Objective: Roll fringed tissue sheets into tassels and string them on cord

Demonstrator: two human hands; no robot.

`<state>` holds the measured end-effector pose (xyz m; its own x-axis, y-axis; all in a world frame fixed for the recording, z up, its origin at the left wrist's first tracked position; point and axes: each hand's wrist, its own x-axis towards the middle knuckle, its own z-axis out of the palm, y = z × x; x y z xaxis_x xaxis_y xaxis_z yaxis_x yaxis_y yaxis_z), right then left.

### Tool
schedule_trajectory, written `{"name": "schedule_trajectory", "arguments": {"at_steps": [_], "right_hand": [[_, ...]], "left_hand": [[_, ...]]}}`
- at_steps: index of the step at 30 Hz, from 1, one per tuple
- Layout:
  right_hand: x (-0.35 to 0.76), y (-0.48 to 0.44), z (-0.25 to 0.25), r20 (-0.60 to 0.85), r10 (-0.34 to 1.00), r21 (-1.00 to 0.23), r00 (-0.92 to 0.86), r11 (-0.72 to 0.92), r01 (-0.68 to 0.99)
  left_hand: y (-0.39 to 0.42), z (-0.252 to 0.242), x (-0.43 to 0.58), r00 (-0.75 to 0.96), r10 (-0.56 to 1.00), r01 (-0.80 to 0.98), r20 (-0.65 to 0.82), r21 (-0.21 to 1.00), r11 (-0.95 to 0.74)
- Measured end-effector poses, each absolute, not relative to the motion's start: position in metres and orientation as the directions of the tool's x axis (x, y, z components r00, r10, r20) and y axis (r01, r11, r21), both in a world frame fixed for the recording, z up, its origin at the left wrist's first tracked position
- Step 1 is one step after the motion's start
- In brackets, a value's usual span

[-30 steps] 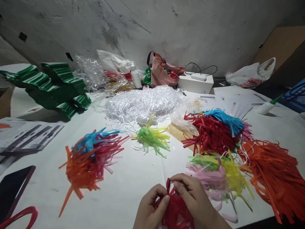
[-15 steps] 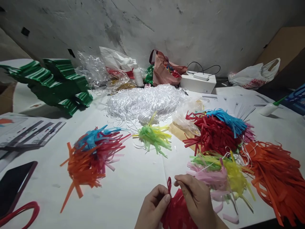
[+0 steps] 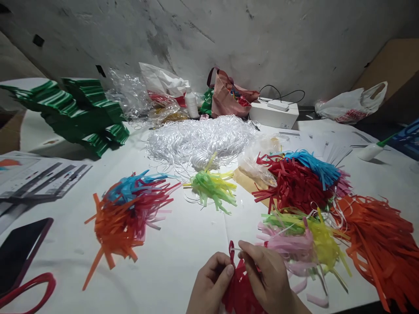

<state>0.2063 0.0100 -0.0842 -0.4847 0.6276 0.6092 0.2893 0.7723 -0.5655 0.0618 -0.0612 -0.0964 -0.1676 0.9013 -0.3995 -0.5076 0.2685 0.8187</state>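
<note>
At the near edge of the table my left hand (image 3: 212,281) pinches a red paper tassel (image 3: 241,291) just below its twisted loop (image 3: 231,252), which stands upright. My right hand (image 3: 270,272) is closed in a pinch on a thin white string (image 3: 236,249), whose end reaches the loop. Whether the string passes right through the loop I cannot tell. The tassel's strips hang down between both hands, partly covered by the right one. Right beside that hand lie pink tassels (image 3: 291,244) and yellow tassels (image 3: 324,244).
Orange, blue and pink tassels (image 3: 114,226) lie on the left; a green-yellow tassel (image 3: 209,187) lies mid-table before a heap of white string (image 3: 199,141). Red (image 3: 294,187) and orange tassels (image 3: 382,244) are piled right. A phone (image 3: 22,253) and green paper stack (image 3: 78,117) are left.
The right hand has shifted slightly left, bringing the white string's end to the red tassel's loop. My left hand keeps its hold.
</note>
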Motion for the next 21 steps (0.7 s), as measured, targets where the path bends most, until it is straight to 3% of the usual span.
{"name": "schedule_trajectory", "arguments": {"at_steps": [3,10,16,21], "right_hand": [[0.202,0.008,-0.086,0.602,0.652,-0.582,-0.461,0.754,0.305],[0.196,0.002,-0.093,0.298,0.832,-0.85,-0.468,0.454,0.267],[0.195,-0.003,-0.096,0.151,0.919,-0.951,-0.364,0.235,0.2],[0.196,-0.003,-0.093,0.212,0.866,-0.932,-0.452,0.319,0.174]], "left_hand": [[-0.062,-0.098,0.064,-0.187,0.916,-0.45,-0.355,0.86,0.241],[-0.064,-0.102,0.064,-0.213,0.969,-0.085,-0.121,0.991,0.105],[-0.06,-0.094,0.044,-0.303,0.935,-0.041,-0.186,0.982,0.183],[-0.053,-0.084,0.042,-0.2,0.979,0.151,-0.034,0.986,0.064]]}}
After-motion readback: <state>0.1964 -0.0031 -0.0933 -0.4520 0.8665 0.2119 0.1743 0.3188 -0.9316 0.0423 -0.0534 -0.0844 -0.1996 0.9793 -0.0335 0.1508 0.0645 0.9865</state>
